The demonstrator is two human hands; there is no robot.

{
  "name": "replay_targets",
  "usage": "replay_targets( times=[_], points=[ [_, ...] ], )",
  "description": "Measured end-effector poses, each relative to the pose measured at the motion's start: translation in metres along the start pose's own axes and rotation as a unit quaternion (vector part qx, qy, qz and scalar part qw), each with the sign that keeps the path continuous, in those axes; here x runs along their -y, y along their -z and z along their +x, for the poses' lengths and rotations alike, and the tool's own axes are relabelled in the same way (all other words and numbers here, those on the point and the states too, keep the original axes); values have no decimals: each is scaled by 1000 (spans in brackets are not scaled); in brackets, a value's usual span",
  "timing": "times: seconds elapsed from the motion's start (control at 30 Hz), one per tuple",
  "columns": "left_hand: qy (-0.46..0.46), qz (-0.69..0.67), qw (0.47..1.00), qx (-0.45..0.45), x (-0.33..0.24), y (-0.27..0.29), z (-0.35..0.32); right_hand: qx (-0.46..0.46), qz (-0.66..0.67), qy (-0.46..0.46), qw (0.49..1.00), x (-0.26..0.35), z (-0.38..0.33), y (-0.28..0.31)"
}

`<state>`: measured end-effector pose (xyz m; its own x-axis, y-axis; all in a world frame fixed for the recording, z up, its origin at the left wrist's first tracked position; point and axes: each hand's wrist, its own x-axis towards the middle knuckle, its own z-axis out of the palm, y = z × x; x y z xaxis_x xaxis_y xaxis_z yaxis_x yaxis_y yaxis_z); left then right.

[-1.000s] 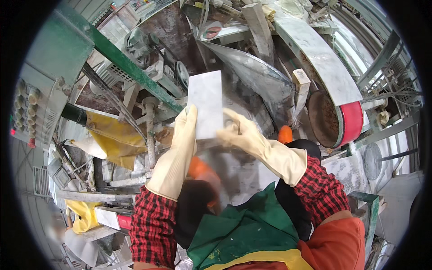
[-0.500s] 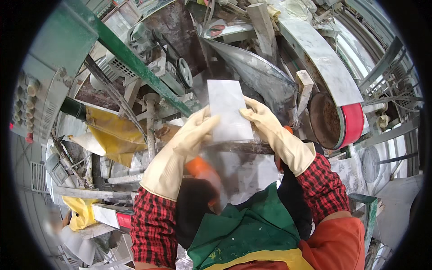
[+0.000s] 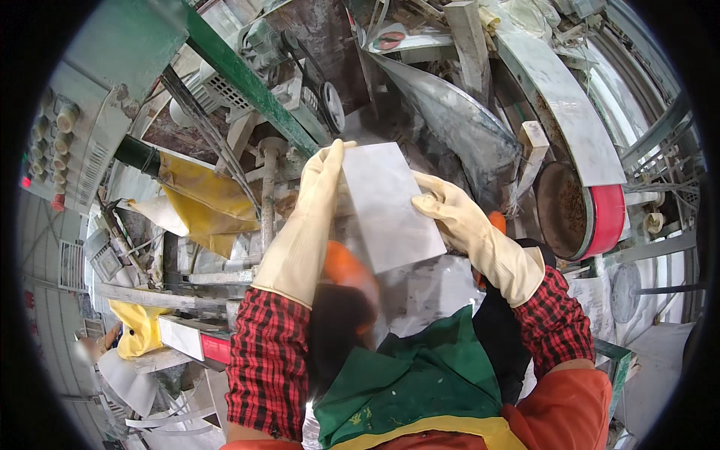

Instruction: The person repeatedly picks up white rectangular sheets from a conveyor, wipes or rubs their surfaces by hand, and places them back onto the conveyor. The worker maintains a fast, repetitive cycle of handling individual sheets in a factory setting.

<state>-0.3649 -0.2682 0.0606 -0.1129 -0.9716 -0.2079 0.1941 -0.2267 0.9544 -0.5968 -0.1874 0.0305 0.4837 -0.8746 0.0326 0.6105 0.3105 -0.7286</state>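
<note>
I hold the pale grey rectangular stone tile (image 3: 390,206) up between my gloved left hand (image 3: 311,202) and right hand (image 3: 450,214); it is not set down yet.

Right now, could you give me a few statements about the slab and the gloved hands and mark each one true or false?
1. Both hands hold the pale grey rectangular slab. True: the left hand lies along its left edge and the right hand grips its right edge.
2. The hands are bare. False: both wear cream rubber gloves.
3. The sleeves are red and black plaid. True.
4. The red-rimmed wheel is to the left of the slab. False: it is to the right.
5. The slab lies flat on a table. False: it is held up in the hands, in front of the machine.
</note>
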Motion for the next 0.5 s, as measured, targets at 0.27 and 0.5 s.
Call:
replay_targets(
  times=[0.27, 0.5],
  points=[
    [105, 129, 968, 186, -2, -48, -38, -137, -2, 116, 984, 5, 4, 44],
    [138, 193, 950, 205, 4, -27, -30, -403, 44, 272, 873, 52, -22, 62]
  ],
)
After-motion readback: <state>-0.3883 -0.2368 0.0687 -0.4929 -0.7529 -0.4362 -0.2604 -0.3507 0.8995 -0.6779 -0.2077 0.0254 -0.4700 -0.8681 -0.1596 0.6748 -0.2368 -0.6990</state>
